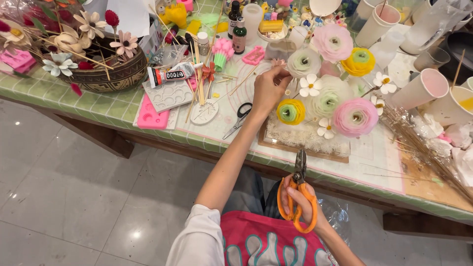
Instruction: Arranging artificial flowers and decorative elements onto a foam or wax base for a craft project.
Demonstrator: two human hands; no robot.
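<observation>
The left hand (270, 87) reaches out over the table (113, 106), its thumb and fingers pinched together on a thin stem beside a pale green-white flower (304, 62) at the top of a bunch. That bunch stands in a low tray (295, 143) near the table's front edge: round, many-petalled blooms in pink, yellow and cream, with small white daisy-like flowers set among them. The right hand (300, 202) is down near the lap, well clear of the table, fingers wrapped shut through the orange handles of a pair of shears (299, 189) whose dark blades point up toward the tray and look closed. Just left of the left wrist lie small black-handled scissors (239, 118), a white oval mould (204, 112) and a spread of wooden sticks (197, 74); a glue tube (173, 74) and a pink mould (152, 117) sit further left, next to a dark woven basket (118, 74) of dried flowers. Paper cups (421, 88) crowd the right side and dry stalks (423, 148) run toward the right edge. Bare surface shows only in a narrow strip along the front edge; the tiled floor (74, 197) to the left is open.
</observation>
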